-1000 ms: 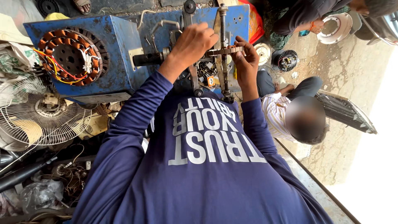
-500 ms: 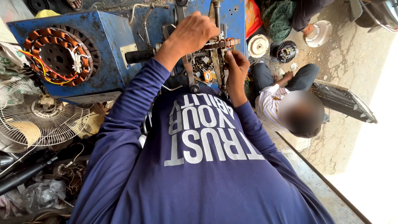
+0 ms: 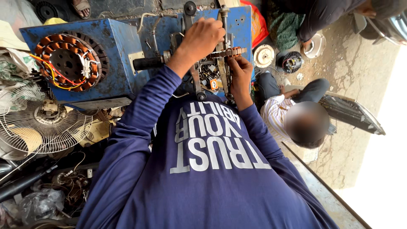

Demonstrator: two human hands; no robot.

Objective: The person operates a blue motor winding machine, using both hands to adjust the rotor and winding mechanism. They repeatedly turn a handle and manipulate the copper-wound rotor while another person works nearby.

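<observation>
Moved: left hand (image 3: 202, 39) slid a bit right along the blue machine (image 3: 114, 46), now closer to the upright rod (image 3: 224, 38); right hand barely shifted.
Left hand: arm stretched out, fingers curled shut over the machine's metal parts, can't tell exactly which bit.
Right hand (image 3: 241, 73): wrist bent, pinching the toothed bar (image 3: 227, 52) from below.
Bar: crossways on the rod, between both hands.
Around: copper stator (image 3: 63, 63) left, fan guard (image 3: 42, 125) below it, another person (image 3: 292, 114) sitting on the ground at right.

We are in a repair workshop on bare ground. We see a blue machine (image 3: 106, 63), a motor coil (image 3: 65, 63), a fan cage (image 3: 42, 125) and loose wires (image 3: 70, 184).
</observation>
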